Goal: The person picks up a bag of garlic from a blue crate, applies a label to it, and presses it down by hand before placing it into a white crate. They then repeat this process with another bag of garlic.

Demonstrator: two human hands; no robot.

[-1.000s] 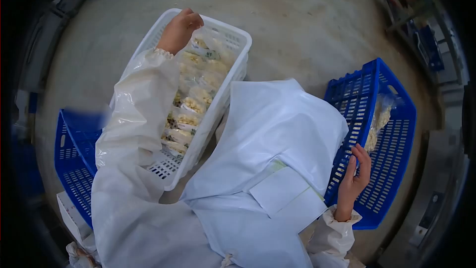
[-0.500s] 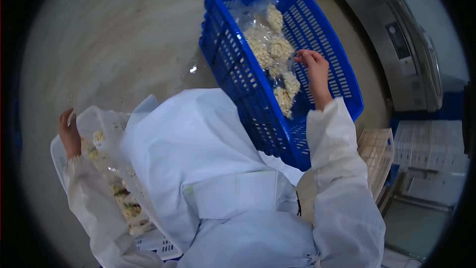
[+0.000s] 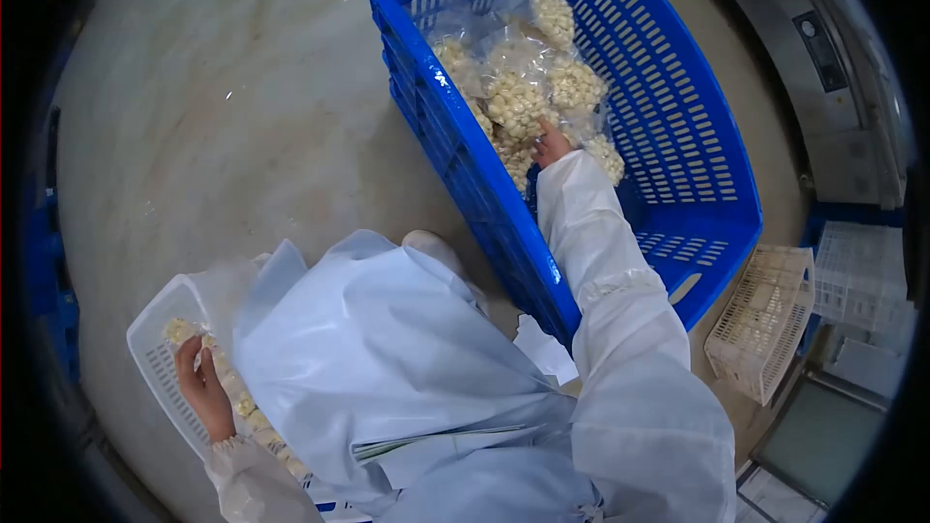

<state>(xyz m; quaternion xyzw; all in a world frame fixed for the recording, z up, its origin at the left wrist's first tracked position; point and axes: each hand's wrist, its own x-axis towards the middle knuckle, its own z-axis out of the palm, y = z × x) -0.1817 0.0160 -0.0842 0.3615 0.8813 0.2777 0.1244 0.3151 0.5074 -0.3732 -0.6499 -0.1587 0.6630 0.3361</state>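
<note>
My right hand (image 3: 552, 143) reaches into a tall blue basket (image 3: 465, 150), its fingers closed at the lower edge of a clear plastic bag (image 3: 513, 102) full of small, pale cream pieces; some fingertips are hidden. Several similar bags lie heaped around it in the basket. At lower left, my left hand (image 3: 201, 385) is over a white basket (image 3: 155, 324), thumb and fingers apart, close to a row of pale cream lumps (image 3: 247, 407). My apron hides part of that basket.
A cream-coloured crate (image 3: 760, 320) stands on the floor right of the blue basket, with white crates (image 3: 862, 266) beyond it. A metal machine (image 3: 823, 58) with a control panel is at upper right. My white shoe (image 3: 434, 247) shows beside the blue basket.
My right hand has moved left and deeper among the bags. My left hand has moved from the white basket's far end down to its contents. The view has shifted.
</note>
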